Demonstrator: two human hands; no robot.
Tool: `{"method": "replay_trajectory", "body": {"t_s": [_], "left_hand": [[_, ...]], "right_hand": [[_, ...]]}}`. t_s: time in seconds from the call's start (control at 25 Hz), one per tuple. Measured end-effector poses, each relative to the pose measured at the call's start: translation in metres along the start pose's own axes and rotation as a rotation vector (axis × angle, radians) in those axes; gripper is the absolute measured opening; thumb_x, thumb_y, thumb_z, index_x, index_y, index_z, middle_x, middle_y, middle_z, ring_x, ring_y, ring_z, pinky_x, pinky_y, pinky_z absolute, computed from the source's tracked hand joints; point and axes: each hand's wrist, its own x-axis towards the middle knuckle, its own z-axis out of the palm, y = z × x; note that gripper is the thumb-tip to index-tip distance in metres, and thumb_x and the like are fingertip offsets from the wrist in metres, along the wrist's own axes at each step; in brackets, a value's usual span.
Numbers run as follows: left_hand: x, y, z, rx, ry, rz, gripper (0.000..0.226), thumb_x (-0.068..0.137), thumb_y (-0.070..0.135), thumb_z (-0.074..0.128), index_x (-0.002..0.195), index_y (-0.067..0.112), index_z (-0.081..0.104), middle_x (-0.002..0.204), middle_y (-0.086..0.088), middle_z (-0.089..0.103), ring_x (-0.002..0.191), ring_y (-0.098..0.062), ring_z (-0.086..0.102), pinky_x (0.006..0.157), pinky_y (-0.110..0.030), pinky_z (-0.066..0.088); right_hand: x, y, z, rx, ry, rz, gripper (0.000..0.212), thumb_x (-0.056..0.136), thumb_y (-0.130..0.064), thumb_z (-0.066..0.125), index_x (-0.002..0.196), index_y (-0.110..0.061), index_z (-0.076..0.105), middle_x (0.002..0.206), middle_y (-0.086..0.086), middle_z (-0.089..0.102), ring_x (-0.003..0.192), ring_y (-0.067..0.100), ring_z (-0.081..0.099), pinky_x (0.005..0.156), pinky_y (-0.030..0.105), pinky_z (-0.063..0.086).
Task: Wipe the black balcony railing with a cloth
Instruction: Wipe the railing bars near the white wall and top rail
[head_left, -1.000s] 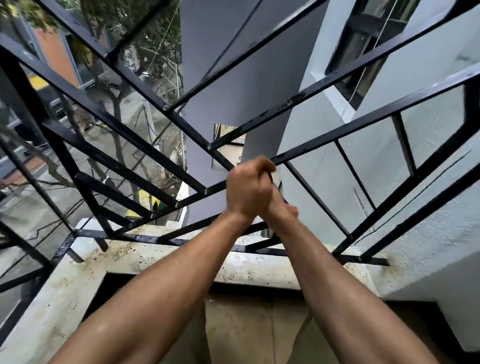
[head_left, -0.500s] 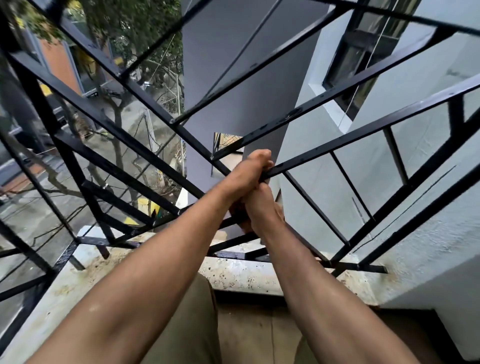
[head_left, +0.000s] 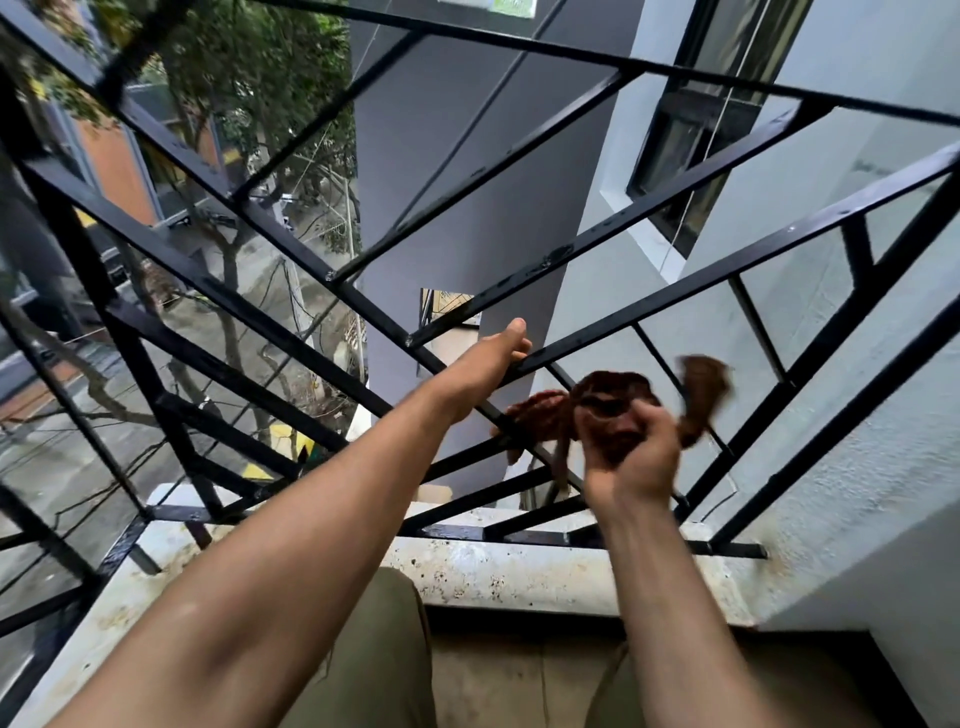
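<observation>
Nearest the camera, two bare forearms reach up from olive trousers (head_left: 374, 649) toward the black railing (head_left: 789, 229), which leans outward in slanted bars over a stained, speckled concrete ledge (head_left: 519, 569). The right hand (head_left: 639, 457) has its fingers curled round a bunched reddish-brown cloth (head_left: 618, 387), held up just in front of the lower bars on the right. The cloth is blurred; one loose end lies against a bar to the left and the other flares up to the right. The left hand (head_left: 483, 369) is higher and to the left, its fingers hooked over a slanted bar beside a welded joint, thumb along the top. The bars cross the whole view and cut up everything beyond them. Behind them on the right rise a pale plastered wall (head_left: 831, 415) and a dark-framed window (head_left: 691, 140); in the middle stands a grey column (head_left: 467, 166). Far below on the left are a wet street (head_left: 62, 467) with yellow markings, trees (head_left: 234, 78) and an orange building (head_left: 117, 171). A pale panel (head_left: 493, 5) at the top edge is too small to read
</observation>
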Motion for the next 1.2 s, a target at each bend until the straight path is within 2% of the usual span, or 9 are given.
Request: {"method": "replay_trajectory", "body": {"t_s": [0.16,0.32,0.44,0.56,0.72,0.84,0.92,1.04,1.2], "left_hand": [[-0.005,-0.001,0.009,0.042,0.036,0.045,0.059,0.102,0.061,0.03,0.128,0.019,0.062,0.137,-0.002,0.057,0.131,-0.02,0.048,0.115,-0.042,0.032],[-0.012,-0.001,0.014,0.108,0.054,0.046,0.067,0.1,0.063,0.03,0.142,0.016,0.054,0.147,-0.007,0.052,0.138,-0.024,0.044,0.118,-0.046,0.03],[-0.014,0.002,0.016,0.209,0.072,0.04,0.061,0.105,0.058,0.025,0.134,0.017,0.06,0.139,-0.006,0.056,0.13,-0.025,0.048,0.109,-0.044,0.035],[-0.012,0.002,0.017,0.239,0.074,0.039,0.062,0.103,0.06,0.024,0.126,0.017,0.063,0.131,-0.006,0.059,0.123,-0.025,0.052,0.108,-0.047,0.038],[-0.014,0.001,0.018,0.244,0.067,0.052,0.062,0.104,0.059,0.022,0.122,0.015,0.063,0.127,-0.006,0.059,0.122,-0.026,0.051,0.109,-0.051,0.038],[-0.016,0.003,0.017,0.198,0.069,0.036,0.063,0.104,0.06,0.022,0.119,0.016,0.065,0.12,-0.004,0.059,0.118,-0.024,0.052,0.108,-0.05,0.039],[-0.018,0.003,0.018,0.18,0.072,0.04,0.064,0.105,0.059,0.022,0.127,0.015,0.063,0.126,-0.005,0.058,0.123,-0.025,0.051,0.11,-0.049,0.038],[-0.021,0.003,0.021,0.207,0.078,0.052,0.068,0.104,0.061,0.02,0.135,0.015,0.058,0.138,-0.009,0.055,0.13,-0.027,0.048,0.112,-0.051,0.036],[-0.013,0.006,0.022,0.186,0.113,0.03,0.091,0.08,0.087,0.013,0.131,0.027,0.059,0.134,-0.007,0.059,0.126,-0.028,0.051,0.11,-0.055,0.037]], "right_hand": [[0.021,-0.011,-0.02,-0.568,0.014,-0.157,0.034,0.095,-0.038,0.052,0.077,-0.013,0.067,0.071,-0.001,0.069,0.074,0.012,0.064,0.08,0.032,0.047],[0.089,0.009,-0.079,-0.698,0.063,0.084,0.097,0.08,-0.094,0.021,0.119,-0.016,0.063,0.12,0.014,0.067,0.101,0.023,0.063,0.093,0.04,0.05],[0.035,-0.041,-0.032,-0.346,0.127,0.228,0.05,0.105,-0.055,0.042,0.117,-0.009,0.059,0.114,0.021,0.065,0.098,0.032,0.066,0.073,0.047,0.06],[0.0,-0.083,-0.011,-0.119,-0.038,0.232,0.054,0.107,-0.046,0.04,0.132,0.0,0.052,0.124,0.03,0.063,0.116,0.048,0.061,0.093,0.065,0.054],[-0.022,-0.116,0.019,0.101,-0.203,-0.043,0.054,0.105,-0.036,0.041,0.142,0.003,0.051,0.132,0.028,0.063,0.121,0.048,0.062,0.096,0.069,0.049],[-0.01,-0.114,0.033,0.257,-0.348,-0.386,0.036,0.087,-0.015,0.05,0.114,-0.002,0.07,0.114,0.02,0.068,0.119,0.036,0.064,0.107,0.053,0.047],[0.004,-0.074,0.01,-0.142,-0.256,-0.482,0.029,0.077,-0.012,0.055,0.103,-0.016,0.067,0.103,0.008,0.066,0.107,0.028,0.062,0.1,0.041,0.05],[0.018,-0.005,-0.034,-0.825,-0.304,-0.397,0.023,0.091,-0.021,0.057,0.113,-0.025,0.061,0.107,0.007,0.063,0.099,0.032,0.064,0.083,0.028,0.055],[0.031,0.02,-0.011,-1.096,-0.337,-0.581,0.035,0.086,-0.067,0.06,0.114,-0.045,0.062,0.101,0.01,0.065,0.088,0.023,0.068,0.077,0.041,0.056]]}}
